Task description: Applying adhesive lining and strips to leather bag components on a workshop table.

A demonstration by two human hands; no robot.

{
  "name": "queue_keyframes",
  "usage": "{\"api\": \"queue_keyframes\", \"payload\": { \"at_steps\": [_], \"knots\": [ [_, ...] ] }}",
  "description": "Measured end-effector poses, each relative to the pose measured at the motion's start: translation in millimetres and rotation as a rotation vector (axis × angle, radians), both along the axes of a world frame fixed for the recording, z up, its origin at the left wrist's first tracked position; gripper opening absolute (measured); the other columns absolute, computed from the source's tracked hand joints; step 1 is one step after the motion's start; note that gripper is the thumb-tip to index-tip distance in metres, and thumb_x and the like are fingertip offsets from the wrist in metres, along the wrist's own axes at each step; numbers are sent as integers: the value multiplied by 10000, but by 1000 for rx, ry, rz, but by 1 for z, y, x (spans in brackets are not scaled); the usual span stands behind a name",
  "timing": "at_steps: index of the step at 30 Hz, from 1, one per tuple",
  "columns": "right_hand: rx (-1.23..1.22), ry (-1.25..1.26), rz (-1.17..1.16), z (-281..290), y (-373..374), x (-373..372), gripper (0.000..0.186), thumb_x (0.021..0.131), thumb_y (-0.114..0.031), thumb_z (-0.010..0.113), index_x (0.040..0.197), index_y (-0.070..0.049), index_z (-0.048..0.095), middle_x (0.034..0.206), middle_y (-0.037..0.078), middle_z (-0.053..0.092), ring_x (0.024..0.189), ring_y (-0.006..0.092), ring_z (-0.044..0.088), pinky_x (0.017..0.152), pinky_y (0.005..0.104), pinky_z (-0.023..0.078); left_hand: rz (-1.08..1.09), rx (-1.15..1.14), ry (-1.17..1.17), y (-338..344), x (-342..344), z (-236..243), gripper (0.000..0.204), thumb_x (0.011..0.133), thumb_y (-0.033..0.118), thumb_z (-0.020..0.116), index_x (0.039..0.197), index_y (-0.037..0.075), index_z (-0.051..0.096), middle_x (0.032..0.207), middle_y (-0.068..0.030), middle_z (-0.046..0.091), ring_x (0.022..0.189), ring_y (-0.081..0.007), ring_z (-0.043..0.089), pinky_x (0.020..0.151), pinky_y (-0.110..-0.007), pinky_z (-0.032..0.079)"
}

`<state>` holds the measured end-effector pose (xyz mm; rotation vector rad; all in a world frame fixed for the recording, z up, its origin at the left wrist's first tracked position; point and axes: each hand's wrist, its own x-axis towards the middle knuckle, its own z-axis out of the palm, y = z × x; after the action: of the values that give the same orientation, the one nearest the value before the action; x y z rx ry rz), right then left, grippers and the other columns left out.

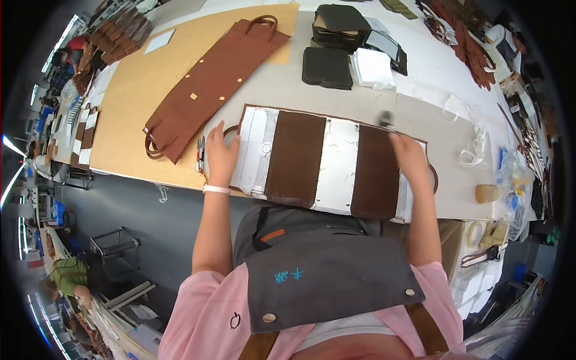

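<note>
Before me lies a brown bag panel (298, 159), its inner side up, with white strips (339, 162) across it and a loop handle at each end. My left hand (222, 157) is at its left end, beside a handle, with thumb and fingers apart and nothing in them. Over the panel's right part, my right hand (411, 157) is closed on a small dark-headed tool (387, 120), blurred by motion, so its kind is unclear. Slim tools (200, 155) with a red part lie left of my left hand.
Another brown bag panel (210, 81) with handles and small tan squares lies at the upper left. Black pieces (327, 68) and a white stack (372, 68) stand beyond. White cord (475, 147), an amber container (486, 193) and plastic bags (515, 180) are at the right.
</note>
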<state>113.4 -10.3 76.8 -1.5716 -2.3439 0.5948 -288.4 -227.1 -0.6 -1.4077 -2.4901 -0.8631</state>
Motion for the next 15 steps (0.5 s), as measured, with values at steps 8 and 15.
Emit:
{"api": "queue_keyframes", "payload": {
  "at_steps": [8,15],
  "knots": [
    [115,-480,-507,-35,2,201,345,967,-350,551,985,-25,665,929,239,683,900,437,650,787,522,510,66,253,-1195,-17,0,35,309,933,64,634,1208,-69,587,857,-55,654,725,-126,609,669,-264,505],
    [199,-469,-582,-50,-6,187,409,911,-311,630,1241,-72,608,1113,223,626,1054,413,625,861,516,528,-255,652,-152,-31,24,305,163,974,107,623,1107,39,688,1004,-58,704,913,-140,652,836,-272,511]
  ]
}}
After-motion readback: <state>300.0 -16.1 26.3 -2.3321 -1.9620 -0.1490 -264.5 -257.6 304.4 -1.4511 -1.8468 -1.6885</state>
